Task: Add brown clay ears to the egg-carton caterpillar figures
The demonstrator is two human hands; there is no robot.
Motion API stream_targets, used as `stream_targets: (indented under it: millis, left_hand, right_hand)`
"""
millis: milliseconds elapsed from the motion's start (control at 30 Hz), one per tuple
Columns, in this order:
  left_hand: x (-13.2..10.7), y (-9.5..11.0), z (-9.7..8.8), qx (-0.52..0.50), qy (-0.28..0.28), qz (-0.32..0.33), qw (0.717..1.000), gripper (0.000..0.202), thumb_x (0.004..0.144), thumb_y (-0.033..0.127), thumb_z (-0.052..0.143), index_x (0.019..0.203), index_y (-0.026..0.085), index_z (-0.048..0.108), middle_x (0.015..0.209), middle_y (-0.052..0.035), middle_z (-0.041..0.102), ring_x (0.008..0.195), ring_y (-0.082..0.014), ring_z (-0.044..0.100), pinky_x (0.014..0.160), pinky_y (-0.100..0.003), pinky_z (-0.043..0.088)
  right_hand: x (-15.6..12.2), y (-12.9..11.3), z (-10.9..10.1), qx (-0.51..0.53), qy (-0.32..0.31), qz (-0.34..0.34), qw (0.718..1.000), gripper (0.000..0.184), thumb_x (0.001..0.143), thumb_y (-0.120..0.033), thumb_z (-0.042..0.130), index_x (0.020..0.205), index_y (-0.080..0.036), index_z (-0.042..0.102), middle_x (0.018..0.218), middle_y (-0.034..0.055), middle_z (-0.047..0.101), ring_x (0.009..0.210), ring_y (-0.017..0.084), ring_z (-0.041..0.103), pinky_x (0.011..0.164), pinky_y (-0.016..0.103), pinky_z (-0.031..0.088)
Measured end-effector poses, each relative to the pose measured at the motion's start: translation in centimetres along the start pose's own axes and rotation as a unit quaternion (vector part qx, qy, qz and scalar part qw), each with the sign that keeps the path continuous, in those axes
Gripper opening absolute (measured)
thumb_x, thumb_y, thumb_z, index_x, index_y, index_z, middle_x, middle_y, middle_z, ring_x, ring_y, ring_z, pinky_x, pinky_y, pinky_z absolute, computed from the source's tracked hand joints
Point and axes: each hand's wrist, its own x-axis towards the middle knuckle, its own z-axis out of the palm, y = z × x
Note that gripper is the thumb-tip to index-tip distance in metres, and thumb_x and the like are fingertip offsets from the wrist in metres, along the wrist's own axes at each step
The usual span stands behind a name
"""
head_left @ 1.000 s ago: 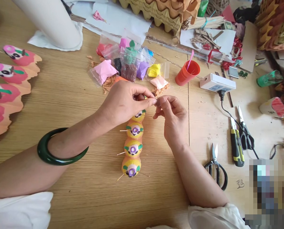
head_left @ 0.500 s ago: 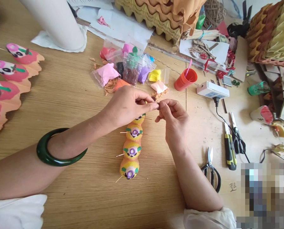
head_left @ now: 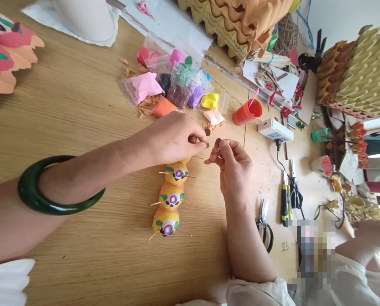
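Right now your left hand [head_left: 177,138] and your right hand [head_left: 233,163] are up over the middle of the wooden surface [head_left: 81,110], with the fingertips close but not touching. Your left grip is pinched together on a tiny brown bit [head_left: 207,132] that sticks out past the thumb. Your right grip is pinched together on another tiny dark bit [head_left: 218,141] at the top of its fingers. Both bits are too small to tell what they are.

Just under your hands lies a row of yellow balls [head_left: 171,197] with purple and white faces and green spots. Thin sticks poke out of their sides. The row runs from near you toward your left hand, and the far end is hidden under that hand.

You wear a dark green bangle [head_left: 46,204] on your left wrist.

Farther away, past your hands, sit little clear bags of colored clay [head_left: 174,87]: pink, purple, yellow, orange and more. To the right of them stands an orange cup [head_left: 246,112] with a pink stick in it, and next to that a white power strip [head_left: 275,129]. On the right, nearer to you, lie black scissors [head_left: 264,225], a yellow and black knife [head_left: 285,204] and one more pair of scissors [head_left: 295,191]. Pink paper shapes with painted faces [head_left: 5,46] lie at the far left. Another person's hand [head_left: 370,238] shows at the right edge.
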Motion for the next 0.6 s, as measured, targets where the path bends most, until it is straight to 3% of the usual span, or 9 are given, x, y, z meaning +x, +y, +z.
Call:
stream_targets:
  millis: [133, 233, 400, 600]
  left_hand:
    - [-0.1, 0.3, -0.2, 0.061, -0.091, -0.020, 0.994, 0.024, 0.080, 0.022, 0.063, 0.083, 0.020, 0.086, 0.046, 0.0029, 0.051, 0.049, -0.0099, 0.038, 0.057, -0.029, 0.027]
    - [0.0, 0.5, -0.8, 0.082, -0.122, -0.001, 0.989, 0.027, 0.084, 0.023, 0.060, 0.086, 0.015, 0.086, 0.048, 0.0025, 0.050, 0.051, -0.0088, 0.037, 0.059, -0.029, 0.026]
    - [0.4, 0.2, -1.3, 0.076, -0.130, 0.018, 0.988, 0.029, 0.082, 0.022, 0.060, 0.093, 0.016, 0.087, 0.051, 0.0025, 0.051, 0.057, -0.0104, 0.044, 0.062, -0.028, 0.030]
    - [-0.4, 0.8, -1.2, 0.071, -0.112, -0.020, 0.991, 0.035, 0.088, 0.025, 0.054, 0.095, 0.015, 0.087, 0.055, -0.0004, 0.055, 0.062, -0.0131, 0.049, 0.066, -0.029, 0.032]
  right_hand:
    - [-1.4, -0.4, 0.1, -0.007, 0.001, 0.025, 1.000, 0.022, 0.085, -0.036, 0.081, 0.077, -0.021, 0.068, 0.073, -0.0040, 0.061, 0.058, 0.006, 0.052, 0.050, 0.019, 0.055]
    - [-2.7, -0.5, 0.4, -0.030, 0.006, 0.023, 0.999, 0.018, 0.087, -0.034, 0.080, 0.080, -0.021, 0.071, 0.082, -0.0018, 0.062, 0.072, 0.008, 0.058, 0.056, 0.018, 0.056]
    - [-4.1, 0.8, 0.7, -0.034, 0.011, 0.023, 0.999, 0.018, 0.089, -0.037, 0.079, 0.082, -0.022, 0.072, 0.083, -0.0022, 0.062, 0.069, 0.009, 0.057, 0.060, 0.022, 0.057]
    - [-4.3, 2.0, 1.0, -0.052, 0.019, 0.008, 0.998, 0.020, 0.091, -0.038, 0.077, 0.083, -0.021, 0.070, 0.085, -0.0015, 0.063, 0.072, 0.009, 0.058, 0.061, 0.023, 0.053]
